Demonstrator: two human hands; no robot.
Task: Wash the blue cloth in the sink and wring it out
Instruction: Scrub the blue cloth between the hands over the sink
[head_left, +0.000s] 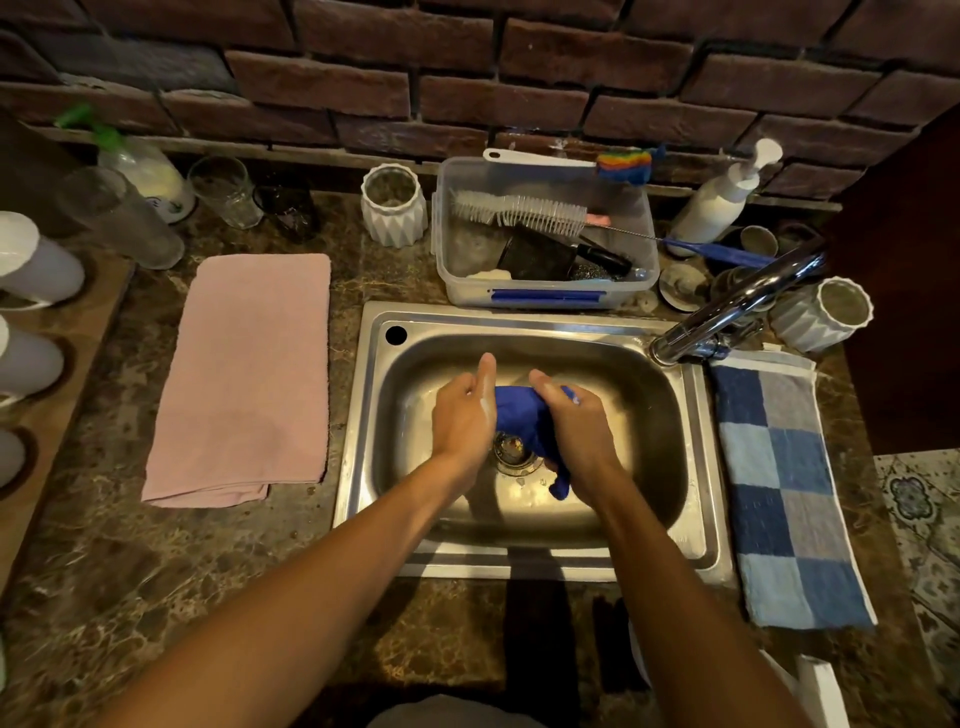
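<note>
A bunched blue cloth (522, 415) hangs between both my hands over the drain (511, 449) of the steel sink (696, 415). My left hand (462, 418) holds its left end, thumb stretched forward and streaked with white suds. My right hand (576, 426) grips the right part, fingers curled round it. A tail of the cloth hangs down below my right wrist. The part of the cloth inside my palms is hidden.
The chrome faucet (737, 306) reaches in from the sink's right rear. A pink towel (244, 374) lies left, a blue checked towel (789, 493) right. Behind the sink stand a clear tub of brushes (545, 234), a soap pump bottle (722, 197), white cups and glasses.
</note>
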